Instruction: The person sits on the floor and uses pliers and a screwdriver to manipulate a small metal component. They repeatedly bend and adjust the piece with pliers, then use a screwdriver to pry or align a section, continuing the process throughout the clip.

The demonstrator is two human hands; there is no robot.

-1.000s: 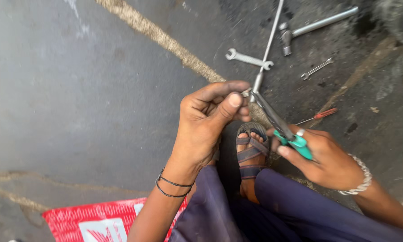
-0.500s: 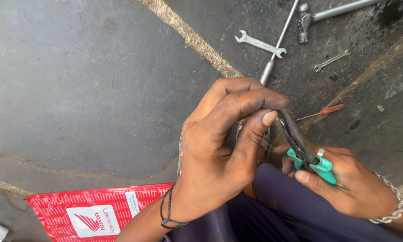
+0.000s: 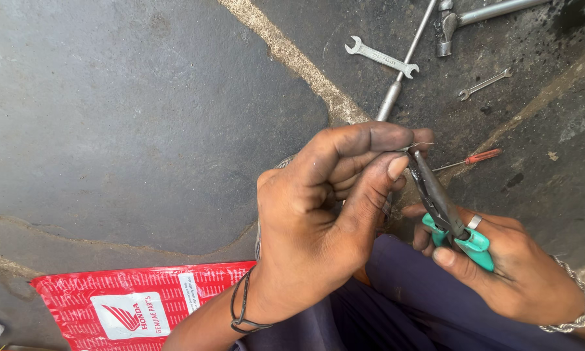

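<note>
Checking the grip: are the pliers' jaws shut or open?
Shut: the pliers taper to a closed tip pinching thin wire at the left hand.

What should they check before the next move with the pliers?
1. Right hand grips the green pliers handles: ok.
2. Pliers' tips meet a thin wire at the left hand: ok.
3. Wire truly caught in the tips: cannot tell, too small.
4. Left fingertips away from the tips: not ok, right beside them.
5. Wrench, screwdriver and hammer lie apart from the hands on the floor: ok.
</note>
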